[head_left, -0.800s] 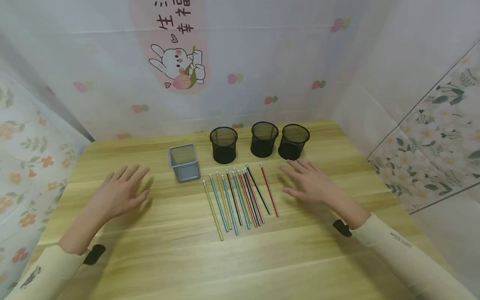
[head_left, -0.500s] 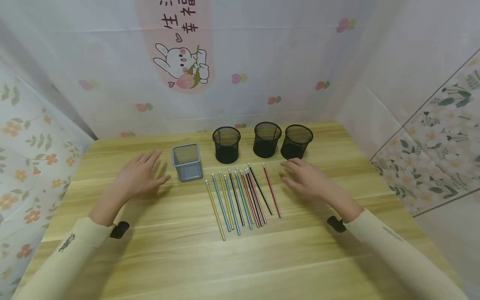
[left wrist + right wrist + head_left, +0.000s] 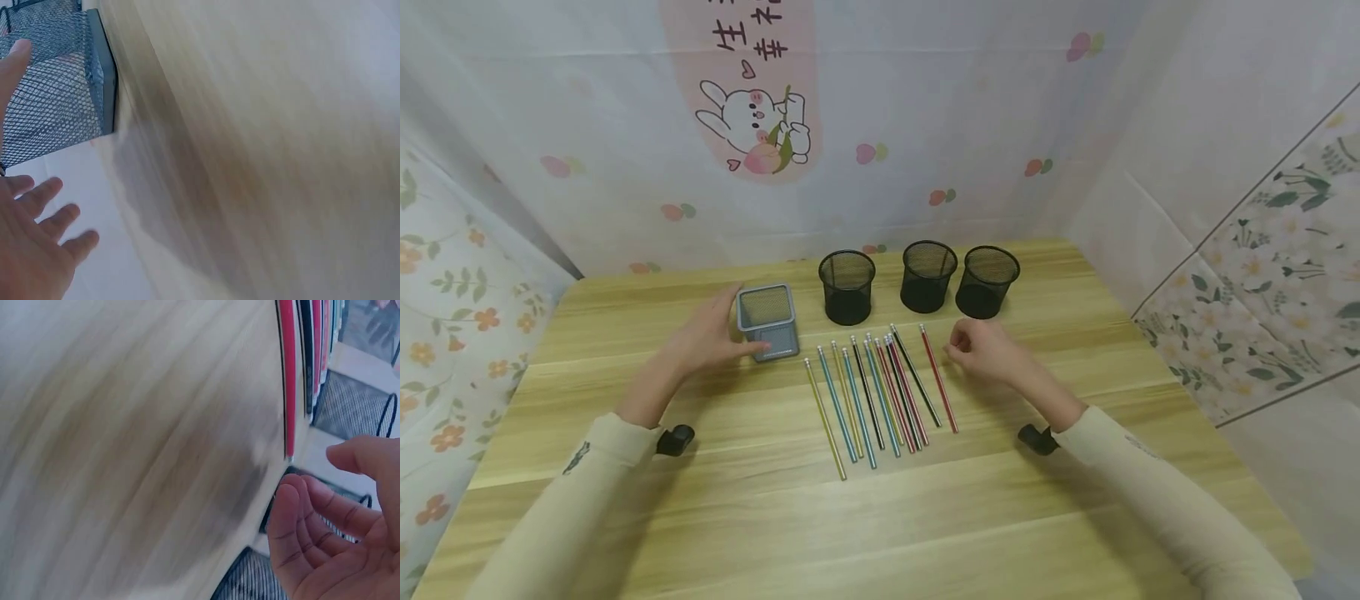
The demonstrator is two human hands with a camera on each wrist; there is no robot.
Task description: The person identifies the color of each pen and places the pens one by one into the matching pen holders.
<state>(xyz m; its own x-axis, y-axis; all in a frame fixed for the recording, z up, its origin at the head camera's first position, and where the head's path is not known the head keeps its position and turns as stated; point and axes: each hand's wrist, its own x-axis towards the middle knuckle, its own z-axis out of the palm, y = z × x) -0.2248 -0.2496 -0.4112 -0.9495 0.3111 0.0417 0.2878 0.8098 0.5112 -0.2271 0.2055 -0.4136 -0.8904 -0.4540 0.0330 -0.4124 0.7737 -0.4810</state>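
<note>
My left hand [image 3: 713, 333] is at the left side of a grey square mesh pen holder [image 3: 775, 333], the thumb across its front and the fingers toward its back. In the left wrist view the fingers [image 3: 65, 219] are spread apart beside the mesh, while the thumb [image 3: 12, 62] overlaps it. My right hand [image 3: 988, 354] hovers just right of a red pencil [image 3: 938, 379]. Its fingers are bent, a gap separates them from the thumb in the right wrist view, and nothing is between them. Several more pencils [image 3: 850, 404], gold, blue, black and red, lie left of the red one.
Three round black mesh pen holders stand along the back of the table: one in the middle [image 3: 847, 292], one farther right [image 3: 928, 279] and one at the right [image 3: 987, 283], just beyond my right hand. A printed cloth [image 3: 962, 108] hangs behind the wooden table [image 3: 880, 533].
My left hand has moved right, from bare table to the grey pen holder. My right hand has shifted slightly left toward the red pencil, its fingers bending. Pencils and holders stay put.
</note>
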